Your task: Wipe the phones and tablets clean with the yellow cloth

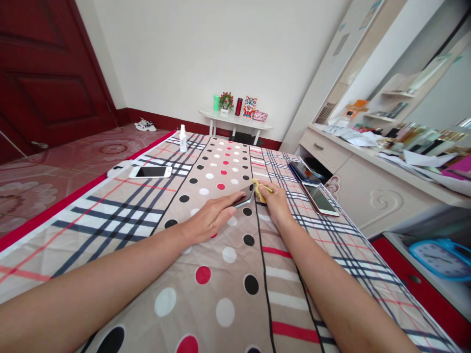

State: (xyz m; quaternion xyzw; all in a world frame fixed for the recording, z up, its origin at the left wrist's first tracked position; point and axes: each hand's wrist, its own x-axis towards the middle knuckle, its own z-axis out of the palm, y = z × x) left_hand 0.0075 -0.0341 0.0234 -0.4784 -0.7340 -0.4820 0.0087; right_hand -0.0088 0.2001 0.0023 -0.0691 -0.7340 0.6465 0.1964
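My left hand (213, 215) is closed on the near left end of a dark smartphone (246, 196), which it holds tilted just above the patterned bedspread (228, 255). In my right hand (275, 201) is a bunched yellow cloth (262, 191), pinched between the fingers and touching the phone's right edge. The fingers of both hands are partly hidden by the phone and the cloth. A white phone (150, 172) lies at the left, with a white spray bottle (183, 139) upright beyond it. Over to the right rest a red-edged phone (319, 199) and a dark blue-edged device (304, 172).
A low white table (235, 120) with a plant and small boxes stands against the far wall. On the right is a dresser (386, 171) crowded with papers and bottles. A blue alarm clock (441, 259) sits lower right. Shoes (145, 125) lie on the floor.
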